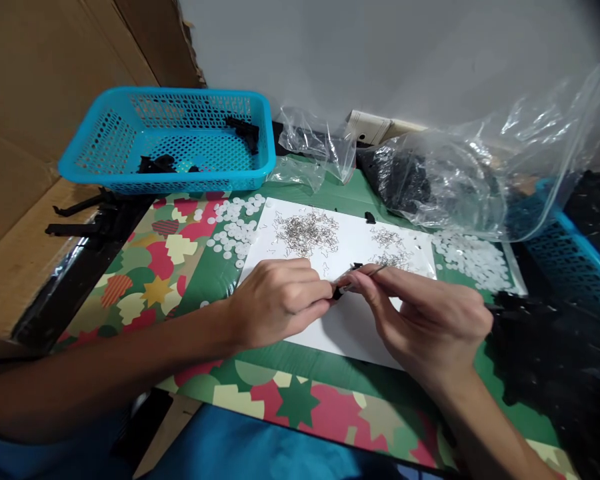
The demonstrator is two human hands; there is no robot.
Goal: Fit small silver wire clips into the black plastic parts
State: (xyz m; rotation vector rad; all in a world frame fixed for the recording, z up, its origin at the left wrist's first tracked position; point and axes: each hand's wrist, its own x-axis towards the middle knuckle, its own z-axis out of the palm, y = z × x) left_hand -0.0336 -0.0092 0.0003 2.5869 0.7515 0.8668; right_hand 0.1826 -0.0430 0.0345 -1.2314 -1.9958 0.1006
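My left hand (283, 297) and right hand (430, 320) meet over the white sheet (325, 327), fingertips nearly touching. With the left I pinch a small black part (338, 292), fingers closed on it and hiding most of it, so I cannot tell its full shape. My right thumb and forefinger are pressed together on a thin metal piece (379, 269) right beside that part; whether its end touches the part, I cannot tell. Beyond my knuckles lies a pile of tiny metal bits (307, 230), with smaller clusters farther right on the sheet. White discs (233, 233) are scattered off its left side, and more lie off its right. A blue basket (267, 150) stands at the back left, a clear bag (485, 187) at the back right, and a black heap (545, 353) sits beyond my right wrist.
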